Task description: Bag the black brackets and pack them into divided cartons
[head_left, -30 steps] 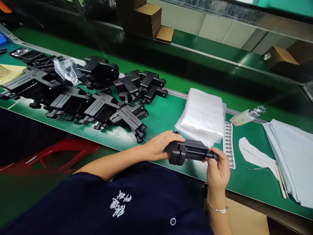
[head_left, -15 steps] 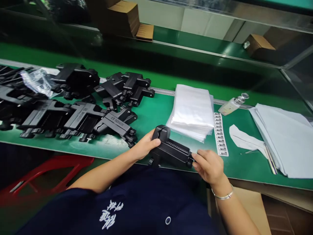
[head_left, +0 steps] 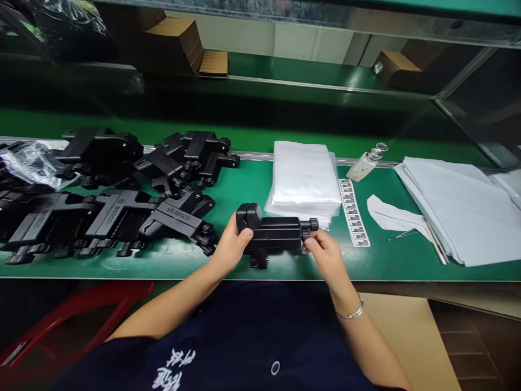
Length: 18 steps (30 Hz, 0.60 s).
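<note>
A black plastic clamp mount (head_left: 277, 234) is held level above the green bench's front part. My left hand (head_left: 233, 243) is closed round its left end, thumb on top beside the upright jaw. At the other end, my right hand (head_left: 324, 251) pinches a small black knob (head_left: 306, 234) between thumb and fingers. A second knob (head_left: 313, 224) sticks out just above those fingers. More clamps of the same kind lie to the left, among them one marked BOSCH (head_left: 179, 214). The underside of the held clamp is mostly hidden.
Behind the clamp lies a stack of clear plastic bags (head_left: 303, 176). Rightward are a label strip (head_left: 354, 214), a pump bottle (head_left: 366, 164), a white paper piece (head_left: 394, 216) and pale sheets (head_left: 459, 206). A red chair (head_left: 81, 320) stands below at left.
The clamp has turned from slanting down rightward to nearly level. My right hand has shifted from the clamp's end to the lower knob. The camera view has also shifted.
</note>
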Each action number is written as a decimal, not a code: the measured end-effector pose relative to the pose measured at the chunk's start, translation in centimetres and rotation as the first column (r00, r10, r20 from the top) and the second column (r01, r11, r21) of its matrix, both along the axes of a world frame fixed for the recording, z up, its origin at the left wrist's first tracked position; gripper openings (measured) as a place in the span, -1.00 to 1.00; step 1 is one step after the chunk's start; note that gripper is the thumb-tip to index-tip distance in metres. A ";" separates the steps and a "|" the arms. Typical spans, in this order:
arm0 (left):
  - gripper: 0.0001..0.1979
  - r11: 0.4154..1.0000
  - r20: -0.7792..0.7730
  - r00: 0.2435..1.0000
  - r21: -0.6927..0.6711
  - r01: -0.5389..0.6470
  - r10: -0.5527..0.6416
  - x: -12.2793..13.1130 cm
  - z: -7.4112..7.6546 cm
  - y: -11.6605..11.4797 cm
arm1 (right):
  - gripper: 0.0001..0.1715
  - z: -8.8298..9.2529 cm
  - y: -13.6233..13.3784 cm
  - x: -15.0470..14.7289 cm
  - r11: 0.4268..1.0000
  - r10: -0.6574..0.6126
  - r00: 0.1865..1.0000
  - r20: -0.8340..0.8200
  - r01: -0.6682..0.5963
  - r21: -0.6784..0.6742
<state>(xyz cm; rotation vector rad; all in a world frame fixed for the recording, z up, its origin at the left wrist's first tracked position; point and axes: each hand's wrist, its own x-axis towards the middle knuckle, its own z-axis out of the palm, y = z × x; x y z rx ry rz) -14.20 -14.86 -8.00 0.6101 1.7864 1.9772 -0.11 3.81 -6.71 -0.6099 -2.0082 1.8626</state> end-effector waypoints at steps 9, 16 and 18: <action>-0.38 0.998 -0.008 0.998 -0.033 0.058 -0.058 -0.2 0.0 0.8 | -0.62 -0.2 -0.2 -0.8 0.968 -0.097 0.992 -0.080 0.075 -0.242; -0.36 0.997 0.223 0.973 0.066 0.044 -0.057 -0.4 0.1 1.5 | -0.60 -0.5 0.4 -0.7 0.965 -0.160 0.986 -0.042 0.165 0.202; -0.40 0.993 0.384 0.923 0.114 -0.037 -0.010 -0.5 0.1 2.0 | -0.61 -0.3 0.2 -0.6 0.936 -0.151 0.988 -0.019 0.150 0.318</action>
